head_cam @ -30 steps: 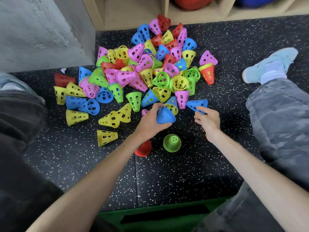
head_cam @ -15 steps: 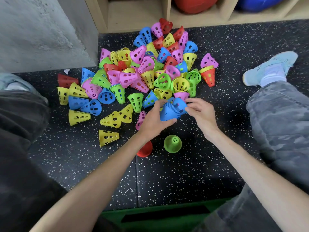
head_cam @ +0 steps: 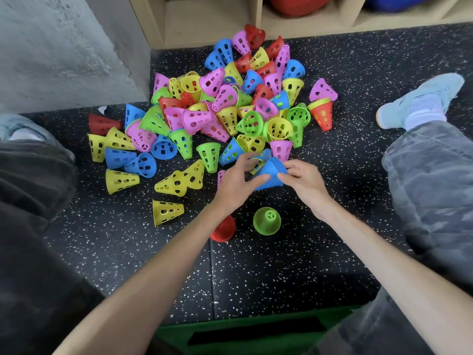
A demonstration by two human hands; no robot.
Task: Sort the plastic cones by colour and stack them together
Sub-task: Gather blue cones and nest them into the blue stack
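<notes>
Heap of cones [head_cam: 230,106] on the floor [head_cam: 281,265] before the shelf unit [head_cam: 204,19]; two upright stacks [head_cam: 267,221] nearer, shoe [head_cam: 419,98] right.

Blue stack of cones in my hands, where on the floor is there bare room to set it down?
Bare black speckled floor mat lies nearer you than the upright green plastic cone and red plastic cone, between your forearms. Another bare strip runs right of the green cone toward the grey trouser leg. Beyond the blue stack of plastic cones, the mixed cone pile is crowded.
</notes>
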